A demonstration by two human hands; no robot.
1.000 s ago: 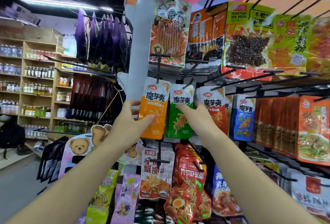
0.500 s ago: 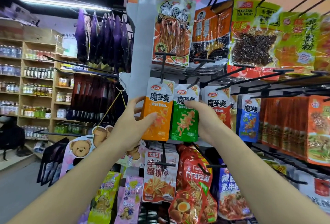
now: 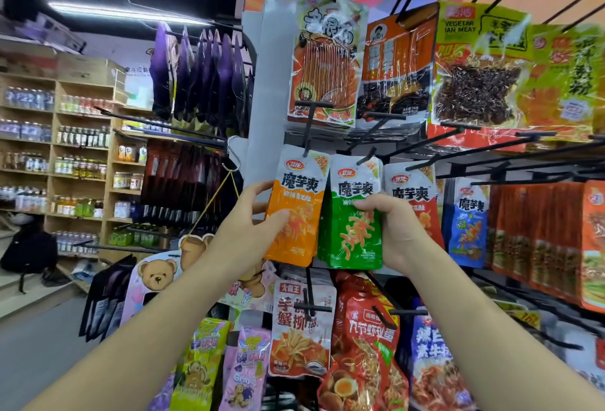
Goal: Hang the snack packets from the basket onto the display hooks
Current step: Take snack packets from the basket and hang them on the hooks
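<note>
An orange snack packet [image 3: 299, 214] hangs on a black display hook [image 3: 307, 135] in the middle row of the rack. My left hand [image 3: 252, 227] grips its left edge, thumb on the front. Beside it a green snack packet [image 3: 352, 237] hangs on the neighbouring hook [image 3: 368, 155]. My right hand [image 3: 393, 230] holds its right side, fingers curled over the front. A red packet [image 3: 412, 194] and a blue packet [image 3: 468, 224] of the same brand hang further right. The basket is out of view.
Larger snack bags [image 3: 327, 60] fill the row above and more packets [image 3: 301, 329] the row below. Long black hooks [image 3: 491, 148] jut out at the right. Purple bags [image 3: 203, 76] and a teddy-bear card [image 3: 154, 279] hang left. Store shelves [image 3: 65, 165] line the far left wall.
The view moved closer to the rack. My left hand keeps its grip on the orange packet; my right hand has closed its fingers over the front of the green packet.
</note>
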